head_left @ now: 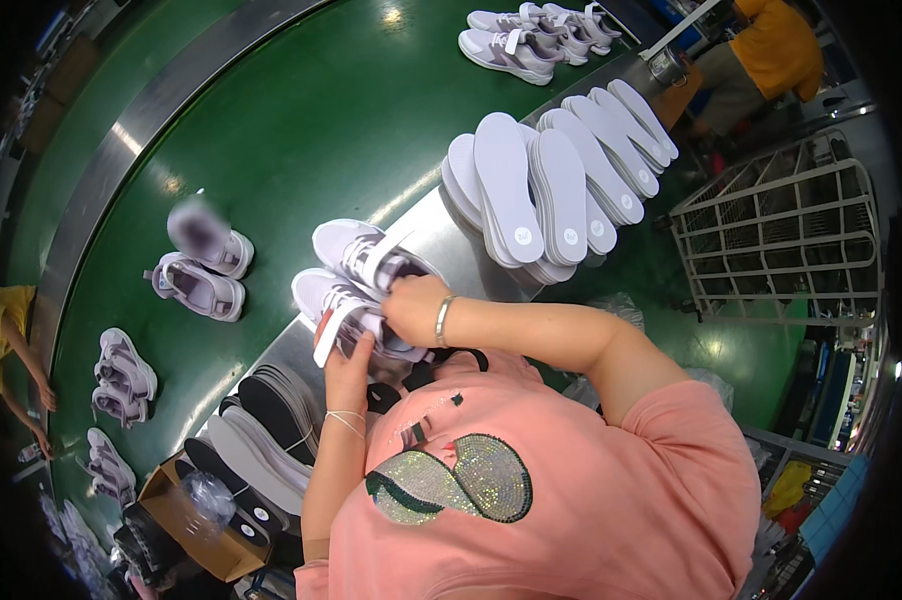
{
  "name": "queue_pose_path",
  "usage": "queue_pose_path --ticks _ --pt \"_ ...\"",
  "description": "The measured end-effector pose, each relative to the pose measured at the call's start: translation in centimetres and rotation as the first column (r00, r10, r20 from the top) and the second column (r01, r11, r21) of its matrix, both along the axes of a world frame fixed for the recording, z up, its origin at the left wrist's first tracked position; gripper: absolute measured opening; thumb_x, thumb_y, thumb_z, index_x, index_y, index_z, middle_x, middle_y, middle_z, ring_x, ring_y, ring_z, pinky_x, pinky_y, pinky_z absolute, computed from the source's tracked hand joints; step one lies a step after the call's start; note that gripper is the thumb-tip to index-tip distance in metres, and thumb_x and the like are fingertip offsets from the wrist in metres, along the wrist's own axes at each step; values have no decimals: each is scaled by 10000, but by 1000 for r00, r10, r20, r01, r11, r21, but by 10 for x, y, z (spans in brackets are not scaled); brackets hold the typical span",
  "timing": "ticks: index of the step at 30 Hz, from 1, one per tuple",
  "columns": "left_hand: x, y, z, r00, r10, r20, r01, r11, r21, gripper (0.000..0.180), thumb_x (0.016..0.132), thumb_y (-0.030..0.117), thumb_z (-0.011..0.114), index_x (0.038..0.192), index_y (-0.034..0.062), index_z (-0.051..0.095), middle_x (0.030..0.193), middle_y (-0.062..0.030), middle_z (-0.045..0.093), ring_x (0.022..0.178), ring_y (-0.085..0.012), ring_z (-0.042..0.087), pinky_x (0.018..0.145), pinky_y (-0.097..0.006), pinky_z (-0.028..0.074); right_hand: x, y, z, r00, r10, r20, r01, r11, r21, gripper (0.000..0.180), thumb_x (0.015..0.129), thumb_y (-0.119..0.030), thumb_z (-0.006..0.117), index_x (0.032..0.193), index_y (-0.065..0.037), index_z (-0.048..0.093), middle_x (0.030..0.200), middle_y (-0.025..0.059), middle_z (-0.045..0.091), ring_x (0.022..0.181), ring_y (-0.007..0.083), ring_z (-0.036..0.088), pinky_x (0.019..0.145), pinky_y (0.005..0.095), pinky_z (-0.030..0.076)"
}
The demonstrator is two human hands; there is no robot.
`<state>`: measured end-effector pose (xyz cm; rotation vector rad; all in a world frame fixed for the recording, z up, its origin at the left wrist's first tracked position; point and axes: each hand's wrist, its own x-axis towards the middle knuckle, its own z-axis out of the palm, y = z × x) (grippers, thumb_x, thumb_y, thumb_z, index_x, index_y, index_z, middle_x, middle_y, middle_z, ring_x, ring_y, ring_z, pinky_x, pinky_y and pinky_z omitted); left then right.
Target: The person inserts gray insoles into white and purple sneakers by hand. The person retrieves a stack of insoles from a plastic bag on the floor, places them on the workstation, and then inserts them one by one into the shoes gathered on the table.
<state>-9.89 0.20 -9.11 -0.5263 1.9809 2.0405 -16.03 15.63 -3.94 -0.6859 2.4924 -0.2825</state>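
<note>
Two pale lilac-white sneakers rest side by side at the steel ledge in front of me, straps loose. My left hand grips the near sneaker by its side, thumb up near the opening and a white strap with a red patch beside the fingers. Over the openings is my right hand, its fingers bent down between the near sneaker and the far sneaker. The right fingertips are hidden, so what they pinch cannot be made out. A loose white strap sticks up from the far sneaker.
Stacks of white insoles stand right on the steel ledge; darker insoles lie left, beside a cardboard box. Further sneakers sit on the green belt. A wire cart is right; people in yellow work at both sides.
</note>
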Motion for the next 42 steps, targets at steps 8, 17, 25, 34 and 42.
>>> queue_pose_path --ticks 8,17,25,34,42 --pt "3 5 -18 989 16 -149 -35 991 -125 579 746 137 572 1256 15 327 1214 -96 390 1116 -182 345 933 -285 260 -66 71 -8 759 -109 -642 354 897 265 422 726 -240 545 1131 -134 500 1231 165 409 1146 300 370 921 563 177" --pt "2 9 -11 987 16 -163 -29 997 -72 545 758 143 549 1240 -5 345 1176 -99 427 1060 -175 410 904 -263 302 -73 87 -17 936 48 -350 186 775 604 419 735 -206 517 1146 -127 491 1309 200 280 1165 323 336 906 641 108" --pt "15 2 -22 961 -146 -236 57 937 -345 746 627 250 640 1229 -20 291 1243 -207 272 1145 -321 290 960 -370 250 -44 92 -13 806 103 -584 157 913 377 268 720 -211 550 970 -118 578 1217 128 406 1135 272 370 940 578 116" --pt "-16 4 0 691 -460 -557 -124 684 -718 203 758 146 555 920 24 567 865 -123 579 803 -261 556 694 -324 434 45 24 4 826 54 -561 -312 873 -375 185 706 -217 561 845 -93 562 803 31 548 825 186 492 766 348 321" --pt "-59 -34 -2 978 -174 -119 141 961 -239 171 768 154 559 851 17 620 705 -36 584 610 -108 501 539 -243 401 44 -12 -7 949 -18 -315 -97 933 -346 116 723 -119 480 764 -60 571 736 87 577 792 255 551 693 380 406"
